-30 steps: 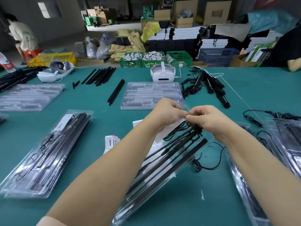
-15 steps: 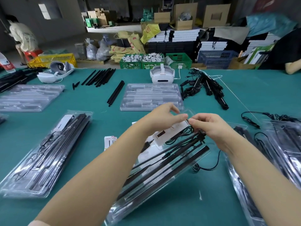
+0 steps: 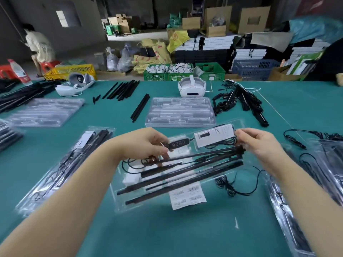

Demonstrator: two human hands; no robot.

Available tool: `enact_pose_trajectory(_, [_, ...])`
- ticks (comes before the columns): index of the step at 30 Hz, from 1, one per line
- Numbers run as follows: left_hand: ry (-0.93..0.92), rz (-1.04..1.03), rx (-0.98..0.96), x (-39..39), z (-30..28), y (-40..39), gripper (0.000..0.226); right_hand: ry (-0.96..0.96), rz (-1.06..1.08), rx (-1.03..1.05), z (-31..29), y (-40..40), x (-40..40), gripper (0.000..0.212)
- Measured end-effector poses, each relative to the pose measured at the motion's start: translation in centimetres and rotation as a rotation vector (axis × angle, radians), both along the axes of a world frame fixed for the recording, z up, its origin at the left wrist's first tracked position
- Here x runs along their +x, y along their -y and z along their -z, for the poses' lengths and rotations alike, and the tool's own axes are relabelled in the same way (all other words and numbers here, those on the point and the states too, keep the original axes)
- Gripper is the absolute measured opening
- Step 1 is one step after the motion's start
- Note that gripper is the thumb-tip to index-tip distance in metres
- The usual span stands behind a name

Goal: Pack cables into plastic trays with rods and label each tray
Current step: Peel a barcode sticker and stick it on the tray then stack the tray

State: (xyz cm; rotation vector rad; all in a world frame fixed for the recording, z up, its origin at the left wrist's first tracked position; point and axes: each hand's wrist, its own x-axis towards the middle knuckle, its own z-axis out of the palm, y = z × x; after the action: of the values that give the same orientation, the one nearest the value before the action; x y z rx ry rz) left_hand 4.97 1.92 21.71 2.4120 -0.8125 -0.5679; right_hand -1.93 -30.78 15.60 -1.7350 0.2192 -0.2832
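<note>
I hold a clear plastic tray point(image 3: 178, 175) above the green table, lying almost level from left to right. Several black rods point(image 3: 185, 171) lie in it, with a black cable, its button controller point(image 3: 178, 145) and a white label card point(image 3: 215, 135). My left hand point(image 3: 146, 143) pinches the tray beside the controller. At the tray's right end, by the coiled cable, my right hand point(image 3: 259, 143) grips it with curled fingers. A white barcode sheet point(image 3: 187, 196) shows below the tray.
A stack of empty trays point(image 3: 180, 113) and a white headset point(image 3: 192, 88) lie behind. Loose rods point(image 3: 122, 89) and a cable bundle point(image 3: 239, 101) sit further back. Packed trays lie at left point(image 3: 65, 164) and right point(image 3: 315, 182). A loose cable point(image 3: 237, 186) lies by the right forearm.
My hands have moved apart from the tray's top corner to its two ends. The tray has swung from a steep diagonal to nearly level, and the barcode sheet now shows.
</note>
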Motion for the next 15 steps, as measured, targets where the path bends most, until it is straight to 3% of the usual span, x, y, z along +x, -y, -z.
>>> enact_pose_trajectory(6, [0.255,-0.326,0.020,-0.4,-2.1,-5.1,0.031,-0.184,0.124,-0.272,4.8,-0.8,0.4,0.030])
enact_pose_trajectory(9, [0.473,-0.548,0.082,-0.2,-1.8,-9.3,0.035,-0.258,0.102,-0.486,9.0,-1.5,-0.5,0.032])
enact_pose_trajectory(15, [0.830,-0.923,0.564,-0.7,1.1,-15.7,0.036,-0.285,0.075,-0.982,14.6,-3.4,-2.8,0.040])
